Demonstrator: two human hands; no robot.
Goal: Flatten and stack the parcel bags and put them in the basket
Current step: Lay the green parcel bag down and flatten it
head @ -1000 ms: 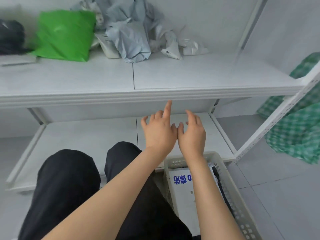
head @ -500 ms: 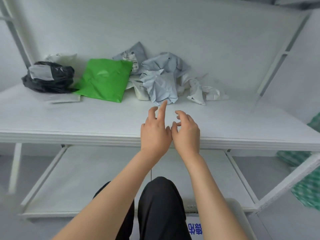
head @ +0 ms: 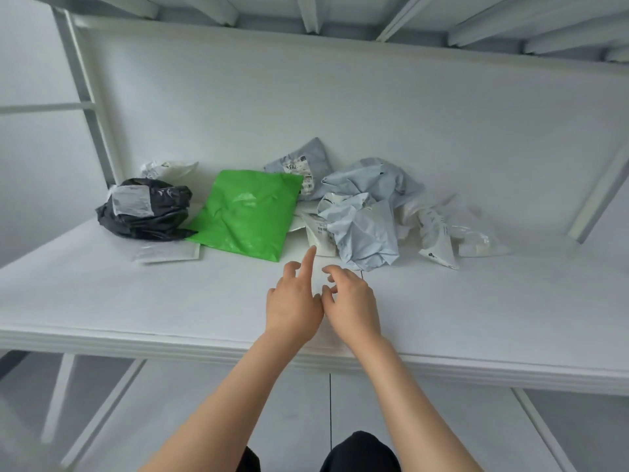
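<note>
Two hands reach over the white shelf (head: 136,301) at the centre of the frame, side by side and close enough that they seem to touch. The left hand (head: 292,304) has its forefinger straight, the other fingers loosely bent, and it holds nothing. Its fingertip overlaps the lower edge of a small white labelled bag (head: 320,236), but I cannot tell whether it touches. The right hand (head: 354,308) has loosely curled fingers and is also empty.

All the bags lie on the shelf above the hands, towards the back wall. There is one green bag (head: 245,212), fairly flat, in the middle, and one black bag (head: 146,209), bunched up, to its left. Three grey bags are right of centre: one crumpled in front (head: 364,233), one crumpled behind it (head: 374,178), and one leaning on the wall (head: 299,161). Of white or clear bags, four more show: one behind the black (head: 170,168), one flat in front of it (head: 166,252), and two at the right (head: 437,240) (head: 476,236). The heap overlaps, so that count is unsure.
</note>
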